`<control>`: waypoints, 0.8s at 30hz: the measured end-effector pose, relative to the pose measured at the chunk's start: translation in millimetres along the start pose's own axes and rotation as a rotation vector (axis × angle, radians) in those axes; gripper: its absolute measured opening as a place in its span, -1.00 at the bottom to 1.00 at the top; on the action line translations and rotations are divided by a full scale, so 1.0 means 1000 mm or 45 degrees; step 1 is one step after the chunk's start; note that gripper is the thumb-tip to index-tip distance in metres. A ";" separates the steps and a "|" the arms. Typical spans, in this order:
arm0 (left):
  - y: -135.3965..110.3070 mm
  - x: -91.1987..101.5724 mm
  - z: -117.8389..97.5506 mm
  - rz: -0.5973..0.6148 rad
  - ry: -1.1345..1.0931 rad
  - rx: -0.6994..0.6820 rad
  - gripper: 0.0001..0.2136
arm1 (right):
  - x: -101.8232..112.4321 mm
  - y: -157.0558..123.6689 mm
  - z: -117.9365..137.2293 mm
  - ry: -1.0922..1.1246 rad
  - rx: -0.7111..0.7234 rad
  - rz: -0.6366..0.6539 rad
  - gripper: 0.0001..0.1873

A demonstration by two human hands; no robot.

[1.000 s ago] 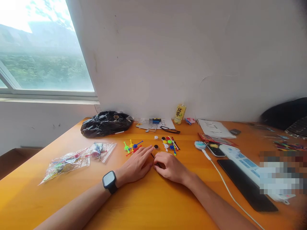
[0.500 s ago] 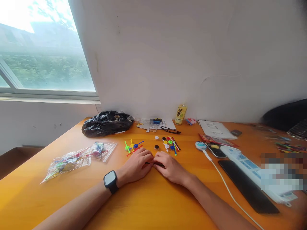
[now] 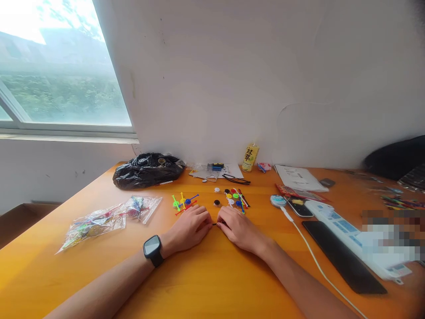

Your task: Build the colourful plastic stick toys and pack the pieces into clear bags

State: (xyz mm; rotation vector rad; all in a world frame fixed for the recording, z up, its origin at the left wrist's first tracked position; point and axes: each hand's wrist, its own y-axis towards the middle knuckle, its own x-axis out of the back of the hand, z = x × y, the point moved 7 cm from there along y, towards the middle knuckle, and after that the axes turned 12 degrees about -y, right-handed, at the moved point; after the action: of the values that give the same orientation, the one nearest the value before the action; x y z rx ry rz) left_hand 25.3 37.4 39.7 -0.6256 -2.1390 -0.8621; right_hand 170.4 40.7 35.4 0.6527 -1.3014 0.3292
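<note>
My left hand (image 3: 191, 227), with a smartwatch (image 3: 153, 250) on its wrist, rests on the orange table (image 3: 206, 283) with its fingers curled. My right hand (image 3: 237, 227) lies right next to it, fingers curled too. Both pinch a thin black stick (image 3: 214, 224), of which only a short bit shows between the fingertips. Just beyond the hands lie a small black disc (image 3: 217, 203), a cluster of coloured discs and sticks (image 3: 236, 197), and an assembled bunch of green, yellow, blue and red pieces (image 3: 183, 203).
Clear plastic bags of parts (image 3: 109, 218) lie at the left, a black plastic bag (image 3: 146, 170) behind them. A yellow drink carton (image 3: 249, 158), papers (image 3: 300, 178), a phone (image 3: 298, 208), a white power strip (image 3: 335, 221), a white cable (image 3: 312, 257) and a black pad (image 3: 341, 254) fill the right.
My left hand's fingers, stretched out flat a second ago, have curled in. Both hands have closed together on the black stick, which is now almost hidden.
</note>
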 end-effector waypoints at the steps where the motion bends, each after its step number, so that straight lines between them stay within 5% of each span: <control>1: 0.000 0.000 0.000 -0.002 -0.005 0.003 -0.86 | 0.000 0.000 0.000 -0.024 0.004 0.001 -0.91; 17: -0.002 0.007 0.008 -0.197 -0.007 0.084 -0.92 | 0.021 0.003 -0.013 0.091 -0.125 -0.247 -0.80; 24: 0.001 0.003 0.002 -0.049 -0.001 0.070 -0.80 | 0.017 0.002 -0.037 0.122 -0.288 -0.417 -0.76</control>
State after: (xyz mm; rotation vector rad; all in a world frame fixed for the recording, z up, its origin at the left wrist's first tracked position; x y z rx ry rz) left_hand 23.2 39.7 41.3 -0.5584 -2.1741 -0.8209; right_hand 202.4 63.2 47.4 0.6368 -1.0991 -0.0542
